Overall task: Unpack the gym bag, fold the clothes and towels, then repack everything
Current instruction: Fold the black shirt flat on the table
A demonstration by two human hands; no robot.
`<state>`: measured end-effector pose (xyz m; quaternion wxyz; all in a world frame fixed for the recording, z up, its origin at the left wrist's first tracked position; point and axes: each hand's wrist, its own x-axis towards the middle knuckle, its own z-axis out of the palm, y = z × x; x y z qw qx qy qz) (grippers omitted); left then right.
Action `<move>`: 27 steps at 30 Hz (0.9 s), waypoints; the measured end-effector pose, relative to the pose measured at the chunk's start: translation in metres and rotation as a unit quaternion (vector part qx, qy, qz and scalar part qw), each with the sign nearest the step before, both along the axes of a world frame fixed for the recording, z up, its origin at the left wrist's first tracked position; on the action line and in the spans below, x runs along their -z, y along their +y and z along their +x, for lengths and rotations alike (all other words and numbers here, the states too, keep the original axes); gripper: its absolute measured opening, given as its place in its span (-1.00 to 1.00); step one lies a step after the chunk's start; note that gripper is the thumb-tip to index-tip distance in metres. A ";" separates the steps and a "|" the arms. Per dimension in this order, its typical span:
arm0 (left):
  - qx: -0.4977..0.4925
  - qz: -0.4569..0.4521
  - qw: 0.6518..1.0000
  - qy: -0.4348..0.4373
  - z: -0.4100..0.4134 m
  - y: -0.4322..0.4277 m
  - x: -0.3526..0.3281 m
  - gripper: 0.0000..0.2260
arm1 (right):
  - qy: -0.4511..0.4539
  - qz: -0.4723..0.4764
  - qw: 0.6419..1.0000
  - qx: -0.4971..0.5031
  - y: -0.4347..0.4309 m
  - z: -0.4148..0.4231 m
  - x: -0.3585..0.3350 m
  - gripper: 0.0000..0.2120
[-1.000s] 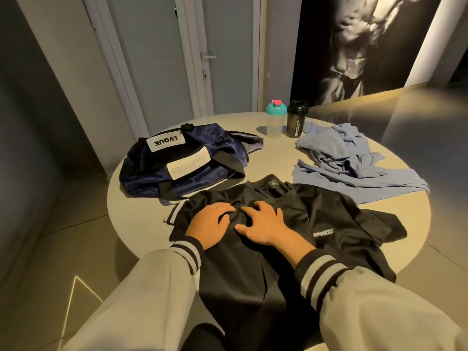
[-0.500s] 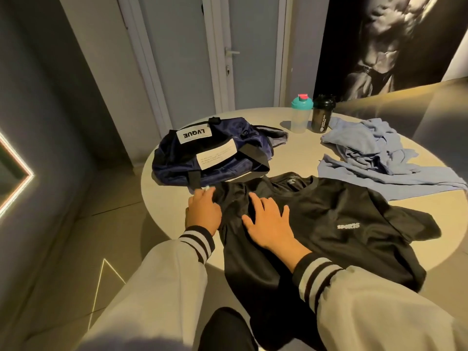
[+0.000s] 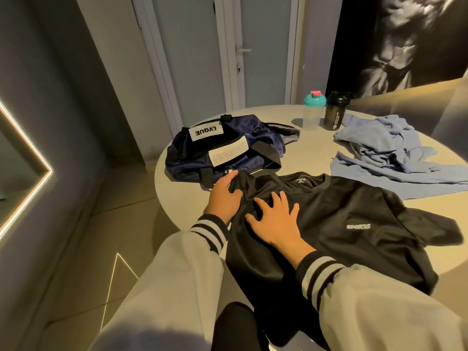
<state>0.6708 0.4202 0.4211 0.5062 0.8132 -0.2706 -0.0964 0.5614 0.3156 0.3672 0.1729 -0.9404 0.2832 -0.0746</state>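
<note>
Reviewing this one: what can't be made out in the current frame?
All head view.
Inside of the gym bag: hidden by its own fabric.
Print on the bag's lower label: too small.
Hem of the black shirt: behind the right sleeve.
The blue clothes: cut by the right edge, piece count unclear.
Whether the left hand grips the shirt: fingertips unclear against dark fabric.

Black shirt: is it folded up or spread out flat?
Mostly spread out. The black shirt lies flat on the table, collar and logo showing, right hand pressing it.
</note>
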 end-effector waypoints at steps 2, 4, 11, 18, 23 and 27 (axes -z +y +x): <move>-0.005 0.033 0.998 -0.054 0.001 -0.001 -0.003 -0.39 | -0.021 -0.013 1.000 -0.010 0.001 0.001 0.000 -0.33; -0.008 0.077 0.991 -0.107 0.002 0.000 -0.006 -0.34 | -0.031 -0.034 0.999 -0.027 0.002 0.001 0.000 -0.34; -0.078 0.112 0.980 -0.145 0.019 0.011 -0.011 -0.54 | -0.002 -0.033 0.997 -0.065 0.004 -0.001 0.002 -0.41; -0.119 0.077 0.976 -0.166 0.025 0.030 -0.020 -0.60 | 0.045 -0.027 0.997 -0.048 0.003 0.000 0.001 -0.24; -0.011 0.029 0.989 -0.143 0.014 0.026 -0.002 -0.44 | 0.066 -0.016 0.996 -0.062 0.001 -0.002 -0.003 -0.08; -0.129 0.083 0.981 -0.121 0.008 0.032 0.027 -0.37 | 0.039 -0.020 0.998 -0.053 0.002 -0.006 0.000 -0.13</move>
